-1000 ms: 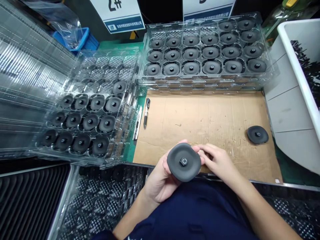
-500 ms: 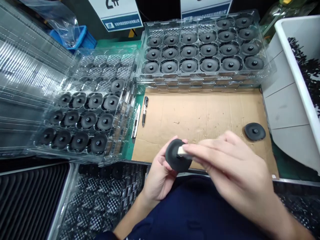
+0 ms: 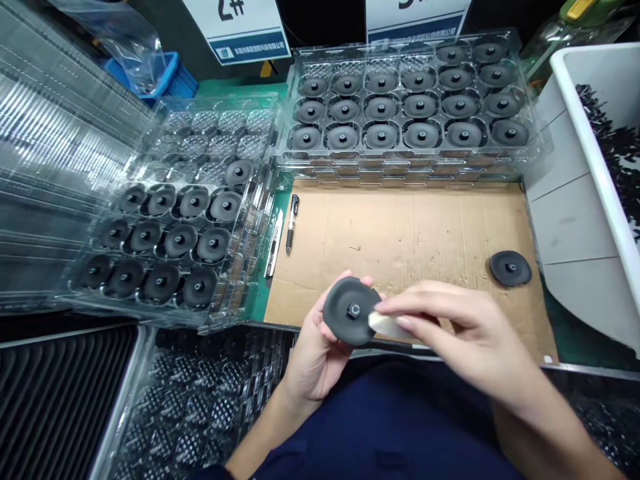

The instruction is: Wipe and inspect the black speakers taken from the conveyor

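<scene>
My left hand (image 3: 315, 353) is closed around a round black rubber disc (image 3: 350, 311) with a small nut at its centre, held face up over the near edge of a cardboard sheet (image 3: 400, 233). My right hand (image 3: 460, 333) pinches a small pale flat piece (image 3: 384, 325) against the disc's right rim. A second black disc (image 3: 511, 269) lies loose on the cardboard to the right, apart from both hands.
A clear tray (image 3: 280, 157) of black discs stands at the back, another partly filled clear tray (image 3: 85, 300) at the left. A pen (image 3: 291, 225) lies by the cardboard's left edge. A white bin (image 3: 580, 113) stands at the right. Stacked clear trays (image 3: 45, 153) lie at the far left.
My right hand rose over the disc, then came down to its right rim with the pale piece in its fingertips. The disc has tilted back to face up.
</scene>
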Tool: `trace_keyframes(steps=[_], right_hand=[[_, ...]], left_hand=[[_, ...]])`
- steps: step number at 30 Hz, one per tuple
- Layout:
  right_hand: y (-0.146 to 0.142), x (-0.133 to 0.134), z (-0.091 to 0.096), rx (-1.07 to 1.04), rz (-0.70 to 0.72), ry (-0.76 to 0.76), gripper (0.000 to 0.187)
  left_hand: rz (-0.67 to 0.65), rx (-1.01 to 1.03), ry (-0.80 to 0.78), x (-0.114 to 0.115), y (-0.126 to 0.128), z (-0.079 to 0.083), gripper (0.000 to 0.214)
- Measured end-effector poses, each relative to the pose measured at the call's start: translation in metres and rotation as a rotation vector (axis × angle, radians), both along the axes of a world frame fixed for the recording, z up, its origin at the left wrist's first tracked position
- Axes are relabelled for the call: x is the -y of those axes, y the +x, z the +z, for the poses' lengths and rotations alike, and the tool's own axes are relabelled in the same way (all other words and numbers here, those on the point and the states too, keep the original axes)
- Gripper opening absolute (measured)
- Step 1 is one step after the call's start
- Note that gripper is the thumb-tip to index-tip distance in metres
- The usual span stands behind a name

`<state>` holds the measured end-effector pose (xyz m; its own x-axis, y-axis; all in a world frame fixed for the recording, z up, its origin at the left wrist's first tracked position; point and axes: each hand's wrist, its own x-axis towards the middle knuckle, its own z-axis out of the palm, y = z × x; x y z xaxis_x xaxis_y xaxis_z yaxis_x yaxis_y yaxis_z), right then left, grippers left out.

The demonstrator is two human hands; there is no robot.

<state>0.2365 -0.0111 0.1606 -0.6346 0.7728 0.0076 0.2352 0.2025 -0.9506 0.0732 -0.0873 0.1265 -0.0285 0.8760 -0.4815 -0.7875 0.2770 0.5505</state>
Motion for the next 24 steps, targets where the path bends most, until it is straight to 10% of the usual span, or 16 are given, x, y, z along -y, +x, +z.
trace_keyframes(steps=[10, 17, 21, 24], right_hand=[[0.021, 0.022, -0.049, -0.158, -0.24, -0.539, 0.021], [0.006, 0.01, -0.012, -0.069, -0.417, -0.084, 0.022], [-0.015, 0.011, 0.014, -0.11, -0.201, 0.338, 0.031], [-0.022, 0.007, 0.023, -0.078, 0.072, 0.319, 0.025]], left_hand=[[-0.07, 0.13, 0.098, -0.006, 0.001, 0.009, 0.058], [-0.078, 0.05, 0.082, -0.015, 0.004, 0.014, 0.063], [-0.055, -0.016, 0.033, -0.016, 0.009, 0.013, 0.06], [-0.023, -0.068, 0.05, -0.013, 0.01, 0.013, 0.063]])
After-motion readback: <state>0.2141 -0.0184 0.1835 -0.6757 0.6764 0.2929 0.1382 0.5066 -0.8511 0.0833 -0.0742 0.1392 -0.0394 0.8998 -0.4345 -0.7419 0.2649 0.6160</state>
